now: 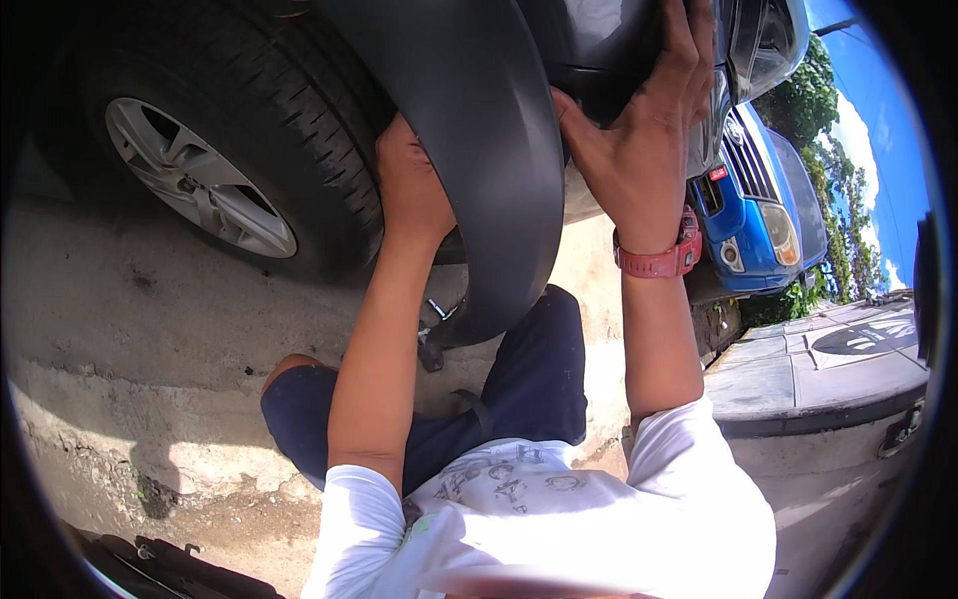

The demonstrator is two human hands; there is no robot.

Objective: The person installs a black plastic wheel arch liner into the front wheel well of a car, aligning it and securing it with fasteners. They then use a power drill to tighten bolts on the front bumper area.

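Observation:
A curved black plastic fender flare [499, 200] arches beside a tire with a silver five-spoke wheel [205, 180]. My left hand [409, 175] is between tire and flare, knuckles bent, fingertips hidden. My right hand [634, 150], with a red watch [659, 260] at the wrist, rests on the dark body panel [589, 40] right of the flare, fingers extended and thumb out toward the flare's edge. A small shiny metal piece [436, 309] shows near the flare's lower end.
A blue vehicle [758, 230] stands at the right, with trees beyond. A pale wall [798, 449] runs along the lower right. Concrete ground [110, 329] lies below, and my bent knees [529, 369] are under the flare.

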